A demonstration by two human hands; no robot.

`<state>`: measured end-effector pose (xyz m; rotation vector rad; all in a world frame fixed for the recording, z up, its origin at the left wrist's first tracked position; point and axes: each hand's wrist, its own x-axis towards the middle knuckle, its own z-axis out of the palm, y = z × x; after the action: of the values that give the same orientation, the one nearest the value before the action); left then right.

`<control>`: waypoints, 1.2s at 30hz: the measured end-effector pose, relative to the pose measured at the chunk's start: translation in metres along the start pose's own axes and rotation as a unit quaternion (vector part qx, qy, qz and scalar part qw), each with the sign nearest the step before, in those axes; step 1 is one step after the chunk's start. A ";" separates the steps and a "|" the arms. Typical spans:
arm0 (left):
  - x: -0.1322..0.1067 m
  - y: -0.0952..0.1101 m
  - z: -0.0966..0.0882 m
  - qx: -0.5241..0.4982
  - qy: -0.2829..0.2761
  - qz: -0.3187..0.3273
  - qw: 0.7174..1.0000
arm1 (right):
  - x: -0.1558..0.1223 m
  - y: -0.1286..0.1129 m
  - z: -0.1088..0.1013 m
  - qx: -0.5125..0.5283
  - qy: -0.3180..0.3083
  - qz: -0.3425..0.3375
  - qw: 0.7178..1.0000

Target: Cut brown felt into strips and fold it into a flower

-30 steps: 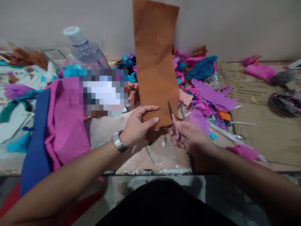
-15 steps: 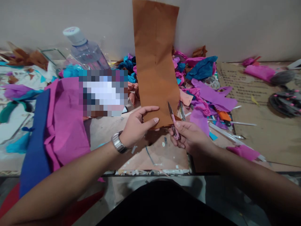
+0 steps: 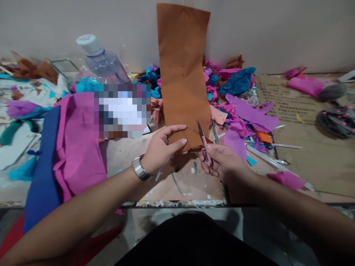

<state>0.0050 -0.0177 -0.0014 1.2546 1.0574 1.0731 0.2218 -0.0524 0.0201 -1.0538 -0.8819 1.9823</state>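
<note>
Left hand (image 3: pixel 158 153) fingers pinch sheet (image 3: pixel 184 96), right hand (image 3: pixel 227 159) fingers wrap snips (image 3: pixel 205 147); sheet slipping could skew the cut.

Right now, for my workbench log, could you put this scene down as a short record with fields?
Left hand: holding the near end of a brown sheet
Right hand: gripping a pink-handled cutting tool
Tool tip: over the sheet in this view; contact unclear
Left side: magenta sheet, blue sheet, capped bottle
Right side: purple scraps, printed cardboard
Wrist: metal-banded watch, left
</note>
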 end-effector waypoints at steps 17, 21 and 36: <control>-0.001 0.003 0.003 -0.038 -0.004 -0.027 0.999 | 0.001 0.003 -0.001 0.020 0.001 -0.006 1.000; -0.001 0.002 0.001 -0.021 -0.005 -0.023 1.000 | 0.002 0.004 -0.002 0.018 -0.005 -0.004 1.000; 0.000 -0.001 -0.001 0.001 -0.002 -0.003 1.000 | 0.001 0.004 -0.003 0.015 -0.016 -0.004 1.000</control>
<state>0.0045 -0.0174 -0.0024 1.2533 1.0591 1.0654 0.2232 -0.0531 0.0156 -1.0013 -0.8688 2.0050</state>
